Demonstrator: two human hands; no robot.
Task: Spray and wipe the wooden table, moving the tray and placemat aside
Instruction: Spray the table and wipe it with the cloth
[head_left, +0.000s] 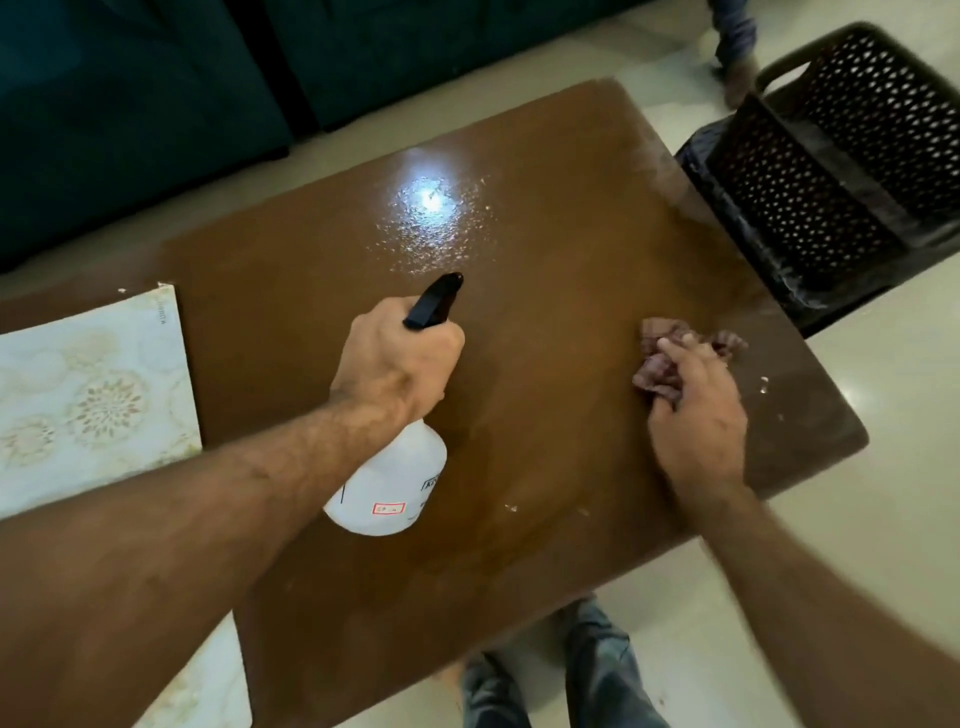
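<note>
The left hand (400, 358) grips the spray bottle (389, 483) at table (545, 249) centre, the right hand (696, 410) pinches the cloth (662, 364) at 3 o'clock; overspray may wet the placemat (88, 389) at 9 o'clock.

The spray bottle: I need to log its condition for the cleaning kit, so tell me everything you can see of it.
The spray bottle has a rounded, translucent white plastic body and a black trigger head. A small red-bordered label and some dark print sit on its body; neither is readable. The left hand grips its neck, covering the trigger, and holds it tilted over the brown table, nozzle pointing away toward a wet, glistening patch. Whether its base touches the table cannot be told, nor how much liquid it holds.
</note>
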